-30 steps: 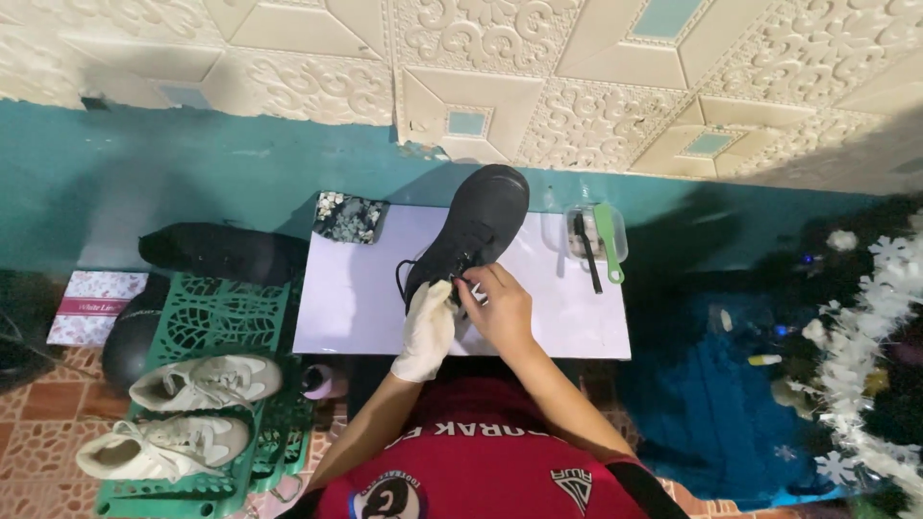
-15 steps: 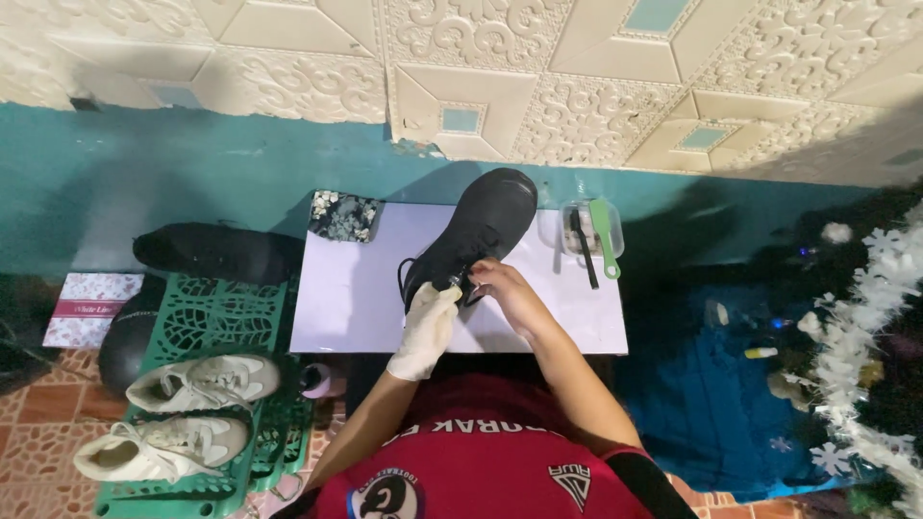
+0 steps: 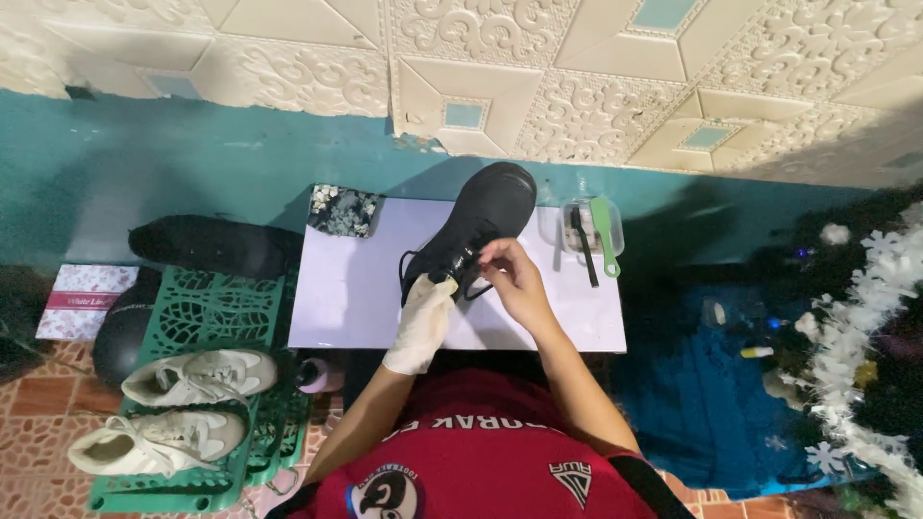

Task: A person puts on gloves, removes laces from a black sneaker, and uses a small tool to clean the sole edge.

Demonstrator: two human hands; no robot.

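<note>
Shoe (image 3: 478, 226), black, lies toe-away on the white table (image 3: 346, 288), toe near the far edge, heel toward the person. Laces (image 3: 468, 261) hang loose around the tongue area.

Left hand (image 3: 423, 322), in a pale glove, is at the heel end of the shoe, fingers curled against the collar; the grip itself is hidden, so cannot tell how firmly it holds. Right hand (image 3: 514, 279), bare, sits just right of the lace area, thumb and forefinger pinched together on a lace or eyelet; other fingers loosely bent.

Step in hand, as a judgement: lace work at the upper eyelets, with the shoe steadied from the heel. Any further pull on the lace would call for the gloved hand to brace the shoe so it doesn't slide.

Right of the shoe, at the table's far corner: a clear tray (image 3: 591, 226) with a green brush (image 3: 607, 234) and a dark brush (image 3: 582, 245). Left of the shoe, at the far edge: a patterned dark cloth (image 3: 344, 210). Off the table to the left: another black shoe (image 3: 207, 245), and a green crate (image 3: 207, 317) with two white sneakers (image 3: 183, 404) on it.
</note>
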